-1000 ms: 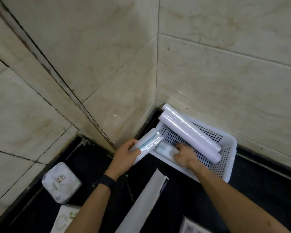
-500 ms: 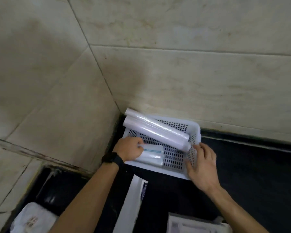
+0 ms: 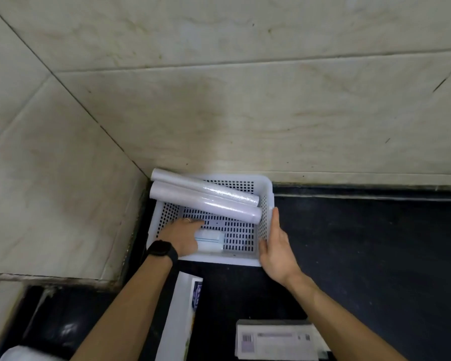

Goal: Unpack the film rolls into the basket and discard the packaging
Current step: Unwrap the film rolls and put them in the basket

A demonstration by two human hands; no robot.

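1. The white basket (image 3: 267, 190) is tucked into the wall corner on the dark counter, so it cannot slide away.
2. Two long film rolls (image 3: 206, 203) are laid slanted, likely too long to lie flat.
3. A small wrapped pack (image 3: 210, 242) is pressed down by the left hand (image 3: 184, 237), fingers flat, gripping nothing.
4. The basket's side is steadied by the right hand (image 3: 275, 247), open and flat.
5. Empty packaging (image 3: 179, 316) is left nearby, not yet thrown away.
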